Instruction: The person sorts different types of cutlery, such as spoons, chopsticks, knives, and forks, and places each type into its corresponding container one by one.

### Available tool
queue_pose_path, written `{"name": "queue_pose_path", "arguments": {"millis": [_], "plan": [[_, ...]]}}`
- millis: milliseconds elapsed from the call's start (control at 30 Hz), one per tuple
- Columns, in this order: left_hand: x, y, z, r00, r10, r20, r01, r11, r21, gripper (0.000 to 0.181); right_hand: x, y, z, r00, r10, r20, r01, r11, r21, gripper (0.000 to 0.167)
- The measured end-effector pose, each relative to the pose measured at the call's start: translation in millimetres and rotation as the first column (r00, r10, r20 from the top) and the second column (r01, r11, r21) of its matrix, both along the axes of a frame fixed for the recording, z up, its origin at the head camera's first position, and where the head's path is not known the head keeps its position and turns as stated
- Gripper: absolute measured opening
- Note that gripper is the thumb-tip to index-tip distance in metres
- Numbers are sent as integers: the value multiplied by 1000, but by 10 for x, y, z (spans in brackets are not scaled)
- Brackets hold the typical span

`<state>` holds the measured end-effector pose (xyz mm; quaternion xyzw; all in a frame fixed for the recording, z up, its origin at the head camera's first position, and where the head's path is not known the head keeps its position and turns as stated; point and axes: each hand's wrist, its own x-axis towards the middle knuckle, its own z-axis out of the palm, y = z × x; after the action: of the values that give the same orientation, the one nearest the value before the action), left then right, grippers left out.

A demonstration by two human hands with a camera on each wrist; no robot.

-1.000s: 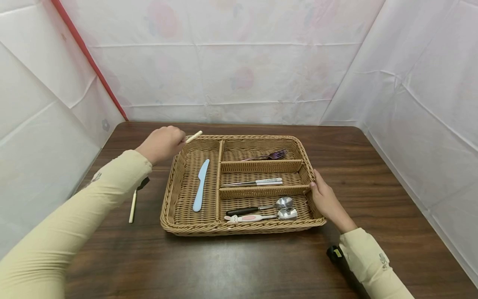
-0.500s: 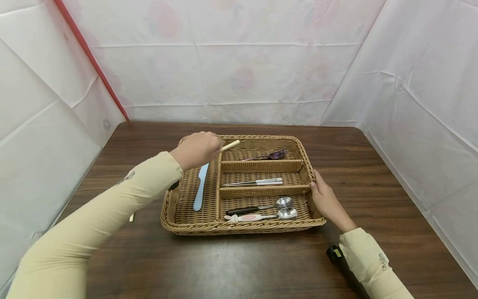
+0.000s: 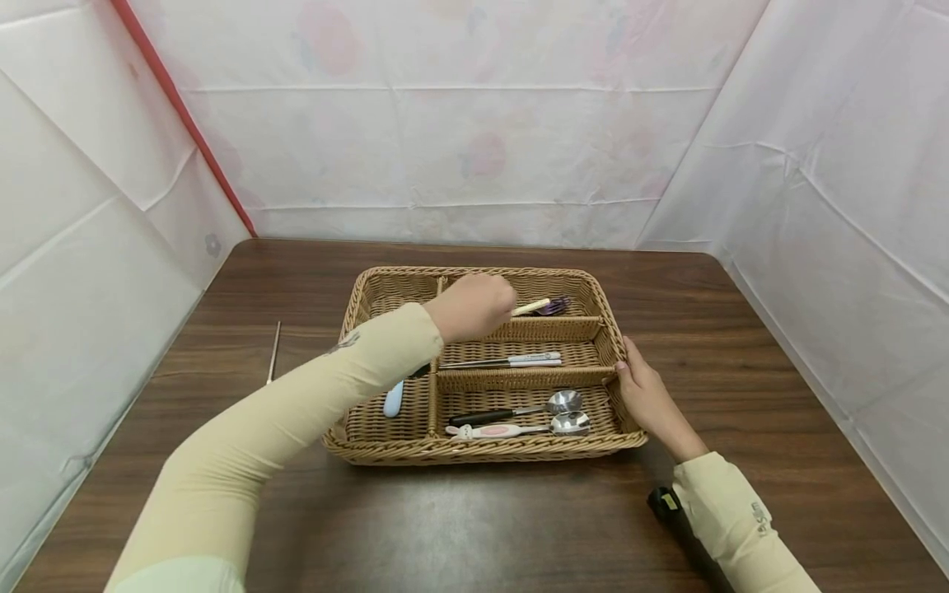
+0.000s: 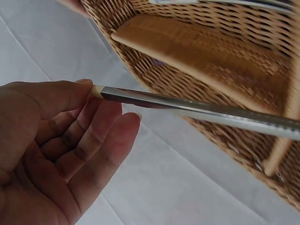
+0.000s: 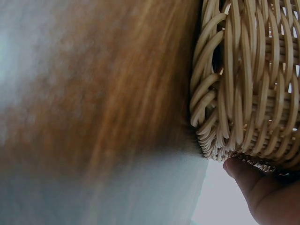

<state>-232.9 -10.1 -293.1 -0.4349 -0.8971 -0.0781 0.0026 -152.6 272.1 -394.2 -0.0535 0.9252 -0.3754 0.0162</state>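
Observation:
My left hand (image 3: 473,306) is over the back compartment of the wicker basket (image 3: 485,451). It pinches a chopstick (image 4: 187,104) with a cream handle and a metal shaft; the handle end (image 3: 530,307) sticks out to the right of the fist. At the basket's right end, my right hand (image 3: 652,403) grips the rim, its thumb (image 5: 239,171) on the wicker. A second metal chopstick (image 3: 274,352) lies on the table to the left, partly behind the left sleeve. White-handled chopsticks (image 3: 535,360) lie in the middle compartment.
A purple fork (image 3: 553,305) lies in the back compartment. Two spoons, one black-handled (image 3: 482,417) and one rabbit-handled (image 3: 489,431), share the front one. A light blue knife (image 3: 394,400) is in the left compartment, mostly hidden by the left arm. White sheets enclose the table (image 3: 712,329).
My left hand has carried the chopstick rightward, from the basket's back left corner to over the back compartment. The right hand and basket stay where they were.

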Motion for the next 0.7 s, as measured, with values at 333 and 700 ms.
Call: {"name": "queue_pose_path", "arguments": {"millis": [333,700], "plan": [[-49,396,-152,998,-23,56,29,995,-99,23,10,12,4,1000,2,20,-1,1000,-15,52],[-64,622,-458,996,-56,68,67,985,-159,11,15,1,-1,1000,-1,10,1,1000,-20,52]]}}
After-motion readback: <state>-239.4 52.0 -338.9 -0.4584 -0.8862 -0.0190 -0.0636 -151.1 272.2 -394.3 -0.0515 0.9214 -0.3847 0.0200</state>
